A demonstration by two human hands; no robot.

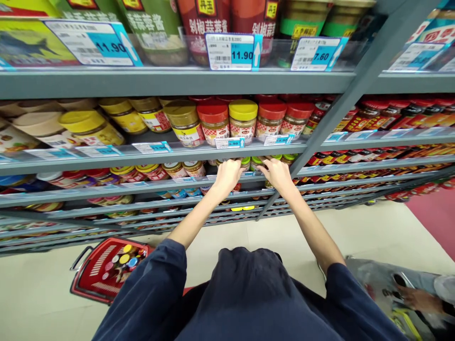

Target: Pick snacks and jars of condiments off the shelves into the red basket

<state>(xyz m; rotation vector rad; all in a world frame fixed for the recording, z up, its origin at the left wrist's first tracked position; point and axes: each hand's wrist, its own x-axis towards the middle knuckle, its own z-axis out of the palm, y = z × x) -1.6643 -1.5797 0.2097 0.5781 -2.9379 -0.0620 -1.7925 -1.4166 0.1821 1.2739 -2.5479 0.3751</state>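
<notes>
Grips (229, 174) (278, 173) at green-lidded jars (255, 163) (upright)

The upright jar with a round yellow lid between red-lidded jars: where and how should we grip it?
Probably by the round yellow lid, held around its rim, coming from the front: the jar stands upright in the front row, red-lidded jars crowding its body on both sides.

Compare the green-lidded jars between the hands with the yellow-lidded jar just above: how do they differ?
The green-lidded jars have green lids; the yellow-lidded jar has a yellow one. The green-lidded jars sit one level lower, flanked by the left hand and right hand; the yellow-lidded jar has red-lidded jars either side. The green-lidded jars look smaller in the picture than the yellow-lidded jar. All are lidded jars standing upright.
</notes>
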